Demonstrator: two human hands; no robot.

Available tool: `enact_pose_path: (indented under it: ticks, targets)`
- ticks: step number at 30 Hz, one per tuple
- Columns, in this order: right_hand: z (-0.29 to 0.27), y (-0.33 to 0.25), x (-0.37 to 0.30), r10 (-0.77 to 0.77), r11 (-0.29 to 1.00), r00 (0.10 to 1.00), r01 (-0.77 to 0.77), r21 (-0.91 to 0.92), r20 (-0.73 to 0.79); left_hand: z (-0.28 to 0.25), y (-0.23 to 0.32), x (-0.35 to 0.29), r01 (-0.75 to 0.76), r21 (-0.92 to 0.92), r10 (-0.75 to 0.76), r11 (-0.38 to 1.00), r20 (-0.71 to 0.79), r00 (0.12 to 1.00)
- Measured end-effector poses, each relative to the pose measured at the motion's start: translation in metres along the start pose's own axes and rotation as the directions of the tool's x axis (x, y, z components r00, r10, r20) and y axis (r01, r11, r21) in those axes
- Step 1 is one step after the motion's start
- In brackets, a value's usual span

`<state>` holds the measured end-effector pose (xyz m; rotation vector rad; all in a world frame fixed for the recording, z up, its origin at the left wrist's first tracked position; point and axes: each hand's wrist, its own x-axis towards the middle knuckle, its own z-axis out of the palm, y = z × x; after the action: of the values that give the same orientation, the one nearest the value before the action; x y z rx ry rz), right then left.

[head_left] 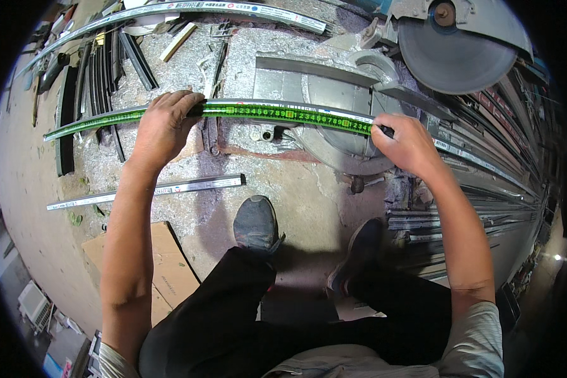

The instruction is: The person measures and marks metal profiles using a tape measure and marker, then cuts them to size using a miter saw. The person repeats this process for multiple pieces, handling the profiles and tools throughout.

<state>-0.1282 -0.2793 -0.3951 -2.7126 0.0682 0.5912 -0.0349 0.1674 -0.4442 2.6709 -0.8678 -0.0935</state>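
Note:
A long silvery metal profile [264,102] with printed film crosses in front of me, bowed by the lens. Along its near side runs a bright green measuring tape [258,112]. My left hand [164,123] is closed over the tape and profile, left of the middle. Farther right, my right hand [404,142] is closed at the tape, thumb pressed near its visible right end. A small dark piece [387,131] shows at that thumb; its kind cannot be made out. Behind the tape lies the grey metal bed of a cutting saw [340,94].
A large round saw blade [457,57] hangs at the upper right. Metal profiles [498,164] are stacked along the right. Dark strips [97,69] and a long profile [233,7] lie at the far left and back. A short profile [195,184] and cardboard [167,264] lie nearer.

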Motion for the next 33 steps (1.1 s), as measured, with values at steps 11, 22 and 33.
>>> enact_pose_path:
  ticks: [11, 22, 33]
  targets:
    - [-0.003, -0.014, -0.003, 0.092, 0.995, 0.994, -0.089, -0.054, 0.054, -0.003, 0.002, 0.002, 0.023, 0.018, -0.024, 1.0, 0.041, 0.999]
    - [0.008, -0.022, -0.006, 0.133, 0.986, 0.988, -0.14, -0.093, -0.076, 0.0, 0.003, 0.003, 0.046, 0.028, -0.047, 0.999, 0.041, 0.998]
    - [0.012, -0.019, 0.001, 0.156, 0.98, 0.985, -0.163, -0.116, -0.068, 0.003, 0.001, 0.001, 0.03, 0.048, -0.03, 0.998, 0.013, 0.999]
